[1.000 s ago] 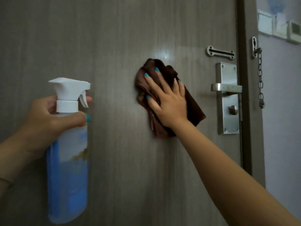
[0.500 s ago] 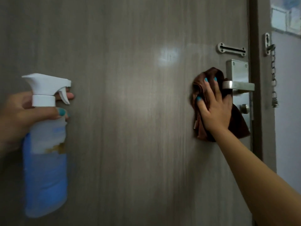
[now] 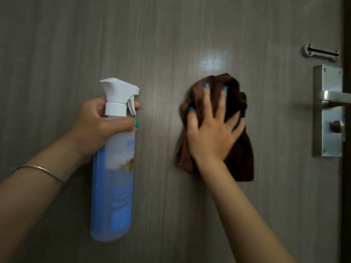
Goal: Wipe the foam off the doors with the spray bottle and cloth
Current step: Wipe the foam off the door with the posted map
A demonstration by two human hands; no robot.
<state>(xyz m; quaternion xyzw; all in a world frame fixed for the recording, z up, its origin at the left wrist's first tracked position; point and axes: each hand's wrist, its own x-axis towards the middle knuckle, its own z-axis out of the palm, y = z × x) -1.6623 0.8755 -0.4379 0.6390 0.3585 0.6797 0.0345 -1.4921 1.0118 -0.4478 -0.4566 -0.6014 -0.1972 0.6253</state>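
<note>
Right hand [image 3: 210, 135], fingers spread flat, presses crumpled brown cloth [image 3: 235, 149] on grey wood-grain door [image 3: 171, 35], left of steel lever handle [image 3: 330, 100]. Left hand [image 3: 96, 126] grips white-topped blue spray bottle [image 3: 112, 186], further left.

Setting is looking like a home entrance. Door [image 3: 171, 44] is carrying a lever handle [image 3: 334, 100] and chain-latch slot [image 3: 322, 53].
</note>
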